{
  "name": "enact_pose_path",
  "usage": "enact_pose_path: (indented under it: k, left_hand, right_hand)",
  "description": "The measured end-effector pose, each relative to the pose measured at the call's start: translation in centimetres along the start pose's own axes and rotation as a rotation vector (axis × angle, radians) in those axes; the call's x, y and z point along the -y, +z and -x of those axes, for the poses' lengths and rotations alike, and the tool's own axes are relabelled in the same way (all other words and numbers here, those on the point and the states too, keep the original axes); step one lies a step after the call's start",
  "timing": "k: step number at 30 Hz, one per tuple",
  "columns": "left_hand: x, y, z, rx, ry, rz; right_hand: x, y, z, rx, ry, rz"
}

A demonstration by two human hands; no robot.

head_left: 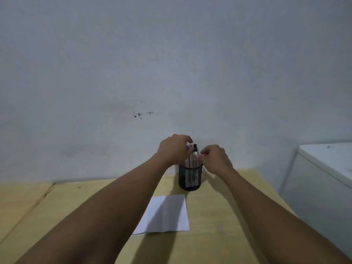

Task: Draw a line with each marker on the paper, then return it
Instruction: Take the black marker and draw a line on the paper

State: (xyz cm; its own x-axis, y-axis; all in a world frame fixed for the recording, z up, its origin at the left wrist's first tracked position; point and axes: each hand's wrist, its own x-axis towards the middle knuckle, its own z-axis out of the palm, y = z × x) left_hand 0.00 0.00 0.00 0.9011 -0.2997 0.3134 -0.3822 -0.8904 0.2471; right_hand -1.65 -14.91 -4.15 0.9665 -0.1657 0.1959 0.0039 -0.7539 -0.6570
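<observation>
We've got both hands up at the mesh cup (190,178), 12 o'clock of the paper (167,214); left hand (174,149) curled round the marker (194,155) tops, grip unclear; right hand (214,159) w/ fingers pinched together, on what we can't tell; paper flat, blank, ready near us.

Looks like a plain room at home or a small office, desk corner pushed to the wall. Light wood-grain desk (219,216) with a seam on its left side, bare pale grey painted wall (171,63) with a few dark specks (140,115). On the desk: black mesh pen holder (190,178) with markers (192,151) standing in it, one white paper sheet (167,214). White cabinet or appliance (327,168) at right, type unclear.
</observation>
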Motion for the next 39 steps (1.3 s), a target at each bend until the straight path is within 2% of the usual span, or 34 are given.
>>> enact_pose_path:
  k: [6, 11, 18, 21, 25, 29, 34, 39]
  left_hand:
    - [0.0, 1.9, -2.3, 0.02, -0.007, 0.054]
    - [0.1, 1.7, -2.4, -0.01, -0.044, 0.18]
    - [-1.0, -5.1, -0.6, -0.223, -0.01, 0.543]
    - [-1.2, -9.0, 1.3, -0.296, -0.011, 0.608]
    - [0.3, -13.0, 4.2, -0.342, -0.06, 0.683]
    - [3.1, -14.6, 6.8, -0.38, -0.134, 0.708]
    - [6.7, -13.8, 8.9, -0.432, -0.24, 0.7]
    - [9.1, -11.6, 9.8, -0.514, -0.345, 0.759]
  right_hand:
    - [-0.1, 0.9, -1.8, 0.068, 0.006, -0.123]
    - [0.5, 0.7, -1.5, 0.048, 0.039, -0.192]
    - [5.5, -3.7, 0.4, 0.001, -0.079, -0.368]
    - [8.7, -5.1, 2.1, 0.031, -0.154, -0.416]
    - [12.6, -5.0, 4.8, 0.098, -0.263, -0.4]
    - [15.4, -3.4, 6.7, 0.115, -0.298, -0.394]
    - [17.1, -0.5, 8.5, 0.086, -0.266, -0.369]
    - [16.5, 2.6, 8.4, 0.108, -0.199, -0.18]
